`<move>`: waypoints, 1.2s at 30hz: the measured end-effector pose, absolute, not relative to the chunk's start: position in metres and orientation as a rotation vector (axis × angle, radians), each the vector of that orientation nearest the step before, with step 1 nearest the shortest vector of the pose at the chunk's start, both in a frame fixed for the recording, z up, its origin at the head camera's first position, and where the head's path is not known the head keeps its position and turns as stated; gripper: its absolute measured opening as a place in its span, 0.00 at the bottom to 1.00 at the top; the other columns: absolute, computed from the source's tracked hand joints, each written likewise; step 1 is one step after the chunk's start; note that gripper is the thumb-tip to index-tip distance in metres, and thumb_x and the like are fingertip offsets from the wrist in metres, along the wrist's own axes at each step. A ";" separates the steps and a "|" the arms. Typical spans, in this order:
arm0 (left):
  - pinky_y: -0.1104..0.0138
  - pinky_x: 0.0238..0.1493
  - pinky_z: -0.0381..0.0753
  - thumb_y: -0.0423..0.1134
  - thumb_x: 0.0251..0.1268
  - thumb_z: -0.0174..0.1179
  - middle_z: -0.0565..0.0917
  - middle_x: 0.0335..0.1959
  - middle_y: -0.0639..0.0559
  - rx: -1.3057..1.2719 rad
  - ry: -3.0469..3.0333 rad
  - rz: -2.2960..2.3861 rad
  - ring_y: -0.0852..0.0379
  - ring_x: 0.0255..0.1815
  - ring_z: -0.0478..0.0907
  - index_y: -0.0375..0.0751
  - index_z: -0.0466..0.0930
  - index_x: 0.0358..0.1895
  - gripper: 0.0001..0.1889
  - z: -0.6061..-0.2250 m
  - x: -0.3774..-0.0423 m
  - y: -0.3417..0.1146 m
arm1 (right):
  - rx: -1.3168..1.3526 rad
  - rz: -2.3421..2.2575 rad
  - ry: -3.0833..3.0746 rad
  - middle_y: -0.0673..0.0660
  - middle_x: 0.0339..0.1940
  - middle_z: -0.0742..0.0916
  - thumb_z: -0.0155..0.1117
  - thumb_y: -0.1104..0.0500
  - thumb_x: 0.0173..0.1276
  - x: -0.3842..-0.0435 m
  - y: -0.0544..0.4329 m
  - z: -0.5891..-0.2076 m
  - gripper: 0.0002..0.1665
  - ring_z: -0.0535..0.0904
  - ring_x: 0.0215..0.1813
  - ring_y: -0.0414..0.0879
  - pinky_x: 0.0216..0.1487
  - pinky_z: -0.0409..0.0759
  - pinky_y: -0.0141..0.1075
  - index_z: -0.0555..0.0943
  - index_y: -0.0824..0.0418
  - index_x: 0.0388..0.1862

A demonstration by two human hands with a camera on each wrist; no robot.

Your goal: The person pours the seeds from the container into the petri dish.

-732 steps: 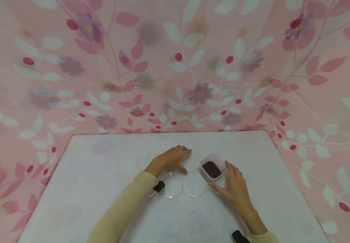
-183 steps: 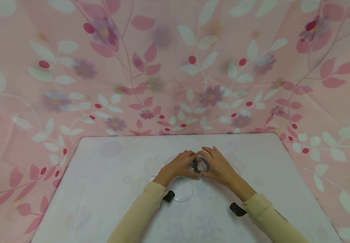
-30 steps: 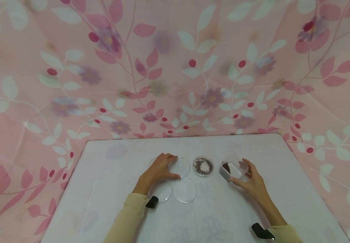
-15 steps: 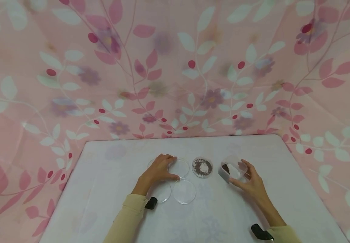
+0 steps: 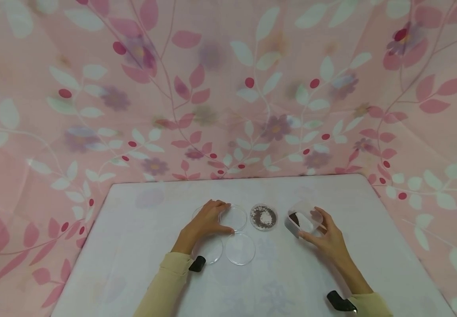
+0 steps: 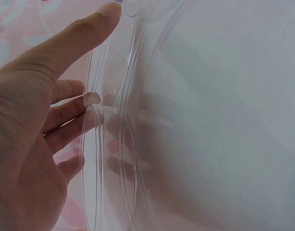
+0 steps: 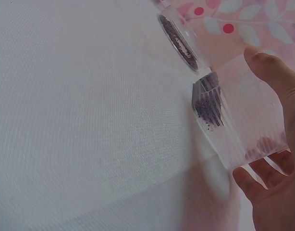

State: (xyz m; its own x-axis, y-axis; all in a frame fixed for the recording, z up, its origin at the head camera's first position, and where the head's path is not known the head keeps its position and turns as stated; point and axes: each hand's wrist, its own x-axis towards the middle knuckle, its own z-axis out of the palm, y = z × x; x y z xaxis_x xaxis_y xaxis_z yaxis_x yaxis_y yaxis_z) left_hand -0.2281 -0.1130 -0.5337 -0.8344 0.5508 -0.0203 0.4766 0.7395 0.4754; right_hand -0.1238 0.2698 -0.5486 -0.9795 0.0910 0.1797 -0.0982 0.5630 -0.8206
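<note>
In the head view my left hand [image 5: 206,222] spans an empty clear petri dish [image 5: 234,217], forefinger near its far rim and thumb near its close rim. The left wrist view shows the thumb [image 6: 90,31] straight and the fingers spread by the dish edges. My right hand [image 5: 325,240] holds a translucent plastic tub [image 5: 305,220] between thumb and fingers. Dark brown grains lie against the tub's left side, seen also in the right wrist view [image 7: 210,108]. Between the hands sits a petri dish of brown grains [image 5: 263,217], a pale patch at its middle.
Two more empty petri dishes, a nearer right one [image 5: 240,248] and a nearer left one [image 5: 208,249], lie close together. Another dish [image 5: 197,212] is partly covered by the left hand. All rest on a white-covered table [image 5: 133,246]; a floral cloth [image 5: 228,110] hangs behind.
Six seconds ago both hands held the grain-filled dish; now it lies on the table. The left hand is at an empty dish, the right at the tub. Over the last second both hands stay still.
</note>
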 end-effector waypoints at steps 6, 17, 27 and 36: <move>0.53 0.71 0.70 0.64 0.43 0.74 0.76 0.63 0.49 0.786 2.763 0.689 0.49 0.67 0.70 0.45 0.73 0.68 0.47 -0.534 -0.229 -0.111 | -0.006 1.360 -2.615 0.62 0.67 0.77 0.81 0.53 0.50 -0.124 0.272 -0.549 0.56 0.74 0.64 0.57 0.54 0.66 0.10 0.61 0.59 0.74; 0.55 0.71 0.70 0.64 0.45 0.73 0.75 0.65 0.48 0.744 2.742 0.694 0.50 0.68 0.70 0.45 0.71 0.69 0.46 -0.532 -0.229 -0.107 | 0.017 1.392 -2.585 0.65 0.67 0.77 0.82 0.56 0.49 -0.124 0.269 -0.547 0.57 0.73 0.65 0.58 0.53 0.64 0.09 0.61 0.57 0.75; 0.55 0.71 0.70 0.63 0.45 0.74 0.75 0.65 0.48 0.723 2.735 0.710 0.51 0.68 0.70 0.46 0.71 0.69 0.46 -0.532 -0.228 -0.105 | -0.015 1.355 -2.614 0.63 0.67 0.77 0.82 0.53 0.49 -0.125 0.271 -0.552 0.57 0.73 0.65 0.56 0.54 0.64 0.08 0.61 0.58 0.74; 0.55 0.70 0.71 0.64 0.45 0.73 0.75 0.64 0.48 0.763 2.748 0.713 0.51 0.67 0.71 0.44 0.71 0.69 0.47 -0.533 -0.230 -0.106 | -0.004 1.344 -2.615 0.64 0.66 0.78 0.82 0.52 0.50 -0.125 0.271 -0.548 0.56 0.74 0.64 0.58 0.54 0.65 0.09 0.61 0.58 0.74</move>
